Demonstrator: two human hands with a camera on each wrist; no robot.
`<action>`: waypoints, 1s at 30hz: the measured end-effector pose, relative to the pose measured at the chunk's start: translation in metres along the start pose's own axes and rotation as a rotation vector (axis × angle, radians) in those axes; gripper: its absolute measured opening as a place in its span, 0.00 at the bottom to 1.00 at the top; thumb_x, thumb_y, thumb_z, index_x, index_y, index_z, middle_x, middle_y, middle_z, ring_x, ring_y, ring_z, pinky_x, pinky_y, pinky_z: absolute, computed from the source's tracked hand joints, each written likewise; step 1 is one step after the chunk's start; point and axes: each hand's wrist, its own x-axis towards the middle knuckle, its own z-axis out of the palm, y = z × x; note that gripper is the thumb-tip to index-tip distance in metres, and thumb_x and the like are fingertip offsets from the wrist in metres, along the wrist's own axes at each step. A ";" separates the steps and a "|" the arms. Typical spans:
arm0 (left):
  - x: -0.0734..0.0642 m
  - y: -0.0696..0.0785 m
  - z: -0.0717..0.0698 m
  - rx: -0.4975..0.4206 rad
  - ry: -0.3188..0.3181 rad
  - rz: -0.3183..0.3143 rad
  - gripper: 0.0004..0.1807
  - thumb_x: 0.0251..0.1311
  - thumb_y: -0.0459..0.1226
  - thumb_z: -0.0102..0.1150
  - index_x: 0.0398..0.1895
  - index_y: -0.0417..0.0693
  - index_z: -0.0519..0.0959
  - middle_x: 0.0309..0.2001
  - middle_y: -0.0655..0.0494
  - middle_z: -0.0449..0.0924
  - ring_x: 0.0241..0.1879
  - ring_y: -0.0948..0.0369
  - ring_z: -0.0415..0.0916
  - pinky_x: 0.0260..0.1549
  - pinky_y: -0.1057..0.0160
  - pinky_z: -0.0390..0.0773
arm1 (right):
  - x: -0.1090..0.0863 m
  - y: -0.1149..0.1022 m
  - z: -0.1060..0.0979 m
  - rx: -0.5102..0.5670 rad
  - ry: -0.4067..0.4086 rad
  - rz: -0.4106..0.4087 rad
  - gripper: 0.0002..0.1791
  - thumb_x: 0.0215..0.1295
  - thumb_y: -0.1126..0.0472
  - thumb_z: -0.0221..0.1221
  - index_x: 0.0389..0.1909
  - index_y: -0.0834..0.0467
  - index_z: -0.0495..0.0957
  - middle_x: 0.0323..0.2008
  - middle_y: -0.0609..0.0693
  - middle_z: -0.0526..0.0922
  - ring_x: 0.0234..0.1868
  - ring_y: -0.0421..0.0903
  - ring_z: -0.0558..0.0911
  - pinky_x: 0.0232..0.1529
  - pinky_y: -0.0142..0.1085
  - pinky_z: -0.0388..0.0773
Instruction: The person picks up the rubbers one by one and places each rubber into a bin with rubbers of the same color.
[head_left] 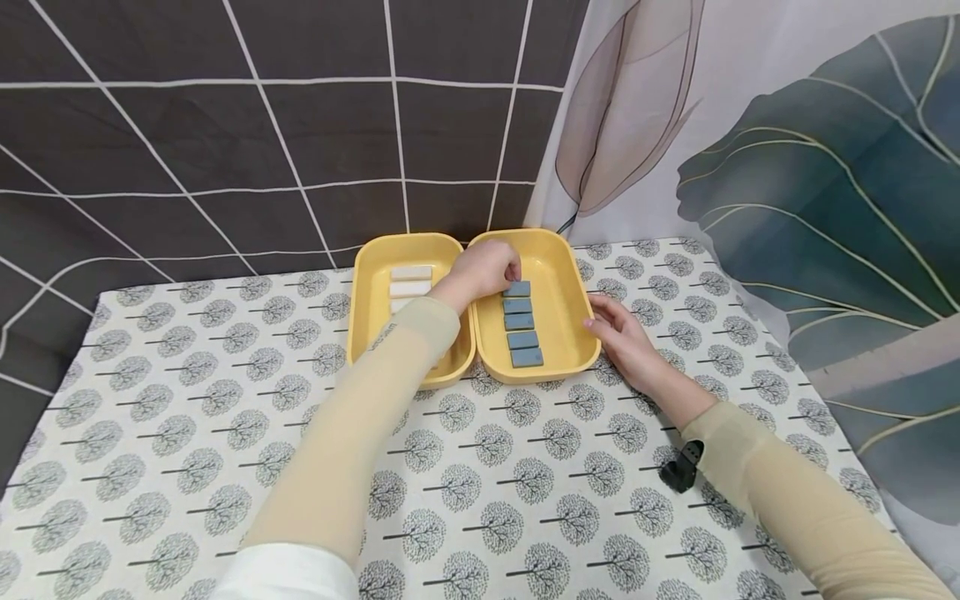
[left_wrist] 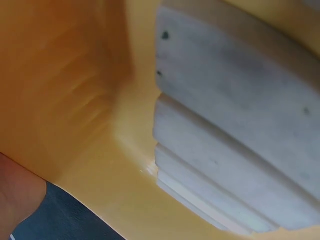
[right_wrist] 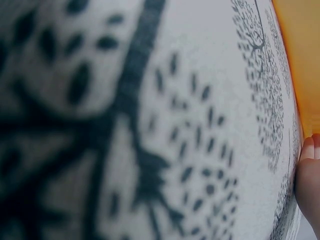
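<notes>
Two yellow trays stand side by side on the patterned cloth. My left hand (head_left: 486, 268) reaches across the left tray (head_left: 360, 308) into the right tray (head_left: 568, 333). Its curled fingers pinch the far end of the farthest blue rectangular tile (head_left: 516, 289); the fingertips are partly hidden. Several blue tiles (head_left: 522, 340) form a column there. White tiles (head_left: 410, 288) lie in the left tray, partly covered by my left forearm; up close, the left wrist view shows a white tile (left_wrist: 235, 75) with small dark spots. My right hand (head_left: 624, 343) touches the right tray's outer right side, fingers loosely bent.
The trays sit near the back edge of the table, on a cloth (head_left: 457, 500) printed with trees. Behind them hangs a dark gridded curtain (head_left: 322, 142). A pale leaf-patterned curtain (head_left: 750, 100) is at the right. A black strap device (head_left: 681, 467) is by my right wrist.
</notes>
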 end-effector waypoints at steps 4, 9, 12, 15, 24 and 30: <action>0.000 -0.001 0.000 -0.013 0.012 0.007 0.10 0.67 0.30 0.62 0.42 0.49 0.90 0.45 0.56 0.91 0.49 0.58 0.84 0.57 0.60 0.83 | 0.000 0.000 -0.001 0.004 0.002 0.003 0.33 0.77 0.69 0.50 0.79 0.72 0.53 0.62 0.41 0.75 0.59 0.33 0.79 0.63 0.22 0.80; 0.001 0.000 0.000 -0.013 0.015 0.010 0.09 0.66 0.29 0.63 0.42 0.49 0.90 0.45 0.56 0.91 0.49 0.58 0.84 0.57 0.60 0.83 | 0.000 0.001 -0.002 0.004 0.000 0.000 0.33 0.78 0.69 0.50 0.79 0.72 0.53 0.62 0.41 0.75 0.60 0.34 0.79 0.64 0.22 0.80; 0.002 0.000 0.000 -0.013 0.013 0.008 0.09 0.66 0.30 0.64 0.42 0.49 0.90 0.45 0.57 0.91 0.49 0.58 0.84 0.58 0.61 0.83 | 0.000 0.001 -0.002 0.005 0.002 -0.003 0.33 0.77 0.69 0.51 0.79 0.72 0.53 0.63 0.42 0.75 0.60 0.34 0.79 0.64 0.22 0.79; 0.002 0.000 0.001 -0.023 0.013 0.008 0.08 0.66 0.30 0.65 0.43 0.49 0.89 0.45 0.56 0.91 0.50 0.59 0.84 0.58 0.61 0.83 | 0.000 0.001 -0.002 0.008 0.001 -0.007 0.33 0.77 0.69 0.51 0.79 0.72 0.53 0.64 0.43 0.74 0.60 0.33 0.79 0.64 0.22 0.79; 0.000 -0.001 -0.001 -0.121 0.011 0.004 0.07 0.67 0.31 0.67 0.46 0.46 0.88 0.45 0.53 0.91 0.50 0.58 0.85 0.59 0.60 0.83 | 0.000 0.001 -0.001 0.009 0.000 -0.001 0.33 0.77 0.69 0.51 0.79 0.72 0.54 0.63 0.42 0.75 0.60 0.33 0.79 0.63 0.22 0.80; -0.002 0.000 -0.005 -0.165 0.005 0.014 0.08 0.67 0.30 0.67 0.47 0.44 0.87 0.46 0.51 0.90 0.50 0.57 0.85 0.60 0.61 0.82 | 0.000 0.000 -0.001 0.016 0.005 0.006 0.34 0.77 0.69 0.51 0.79 0.71 0.54 0.68 0.49 0.72 0.61 0.32 0.78 0.64 0.22 0.79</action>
